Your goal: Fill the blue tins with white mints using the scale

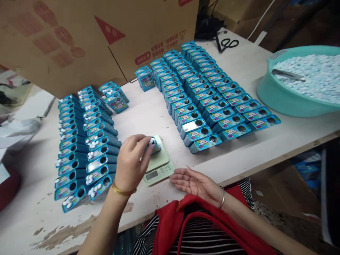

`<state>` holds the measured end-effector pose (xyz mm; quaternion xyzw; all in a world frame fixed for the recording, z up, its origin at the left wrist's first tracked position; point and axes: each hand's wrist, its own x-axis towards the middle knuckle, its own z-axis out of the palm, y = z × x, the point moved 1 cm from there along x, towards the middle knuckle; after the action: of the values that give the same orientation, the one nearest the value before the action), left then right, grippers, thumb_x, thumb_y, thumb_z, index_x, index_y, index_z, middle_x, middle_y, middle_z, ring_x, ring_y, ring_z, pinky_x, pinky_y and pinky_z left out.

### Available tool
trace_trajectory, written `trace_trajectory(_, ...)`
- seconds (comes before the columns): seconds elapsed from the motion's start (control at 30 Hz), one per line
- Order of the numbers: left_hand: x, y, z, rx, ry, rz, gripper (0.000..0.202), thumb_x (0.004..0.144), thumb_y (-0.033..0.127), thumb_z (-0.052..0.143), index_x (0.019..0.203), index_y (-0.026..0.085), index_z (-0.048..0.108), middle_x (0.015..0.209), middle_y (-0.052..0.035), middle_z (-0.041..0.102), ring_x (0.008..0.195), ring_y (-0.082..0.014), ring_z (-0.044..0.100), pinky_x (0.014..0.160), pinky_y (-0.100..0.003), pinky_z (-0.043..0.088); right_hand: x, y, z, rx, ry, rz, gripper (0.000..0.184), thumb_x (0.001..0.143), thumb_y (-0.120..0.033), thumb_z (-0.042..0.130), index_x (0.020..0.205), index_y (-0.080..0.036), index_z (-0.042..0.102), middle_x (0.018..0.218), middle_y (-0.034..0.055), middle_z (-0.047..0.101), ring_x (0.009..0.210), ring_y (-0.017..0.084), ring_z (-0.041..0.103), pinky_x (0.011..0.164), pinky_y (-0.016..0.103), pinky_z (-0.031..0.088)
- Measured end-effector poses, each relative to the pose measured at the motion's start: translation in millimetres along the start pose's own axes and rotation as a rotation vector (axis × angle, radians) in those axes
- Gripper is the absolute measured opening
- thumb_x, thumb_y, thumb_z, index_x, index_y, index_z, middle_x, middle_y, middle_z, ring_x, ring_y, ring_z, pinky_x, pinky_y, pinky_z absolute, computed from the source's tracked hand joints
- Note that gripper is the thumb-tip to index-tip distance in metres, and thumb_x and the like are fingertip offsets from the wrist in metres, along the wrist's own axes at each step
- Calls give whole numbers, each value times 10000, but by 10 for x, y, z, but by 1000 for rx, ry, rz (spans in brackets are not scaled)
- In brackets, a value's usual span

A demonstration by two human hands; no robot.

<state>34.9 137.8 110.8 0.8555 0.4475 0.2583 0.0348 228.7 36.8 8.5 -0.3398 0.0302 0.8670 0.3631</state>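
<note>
Pale green, the small scale (pixel 165 171) sits on the counter (pixel 140 109) with one blue container (pixel 157 148) on its plate. The left hand (pixel 130 161) has its fingers bunched at that container's top, against a white piece (pixel 151 141); whether they grip either, I cannot tell from here. Palm up, the right hand (pixel 195 182) has its fingers loose and holds nothing, tips just beside the scale. To the left stand rows of blue containers (pixel 97 150), many topped with white sweets (pixel 91 156); to the right, a larger block of containers (pixel 207 95) stands between the scale and a teal basin (pixel 287 106) of pale pieces (pixel 318 72)
</note>
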Motion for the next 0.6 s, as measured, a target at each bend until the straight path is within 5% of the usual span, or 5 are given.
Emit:
trace_trajectory(0.1,-245,-112,-43,130,55,-82,412,868,283,557,1266,248,459,1240,-102,537,1158,-247,500,977,-437,403,7,-23,-14,-6,-4,-11,320,930,-368,478,1082,-109,588,1103,140,654,1058,199,632,968,324,439)
trace_trajectory(0.27,-610,-161,-5,288,-64,-117,622,869,383,538,1420,276,270,1478,-132,301,1388,-328,227,1089,-579,220,52,-39,-2,-26,-7,7,330,933,-363,473,1102,-97,569,1118,153,642,1056,199,632,962,320,440)
trace_trajectory(0.6,-382,-76,195,283,-74,13,628,898,427,473,1440,189,262,1502,-136,253,1421,-316,107,1148,-552,51,7,-66,2,-69,-17,-38,327,935,-357,459,1103,-103,578,1119,150,639,1059,211,631,976,347,426)
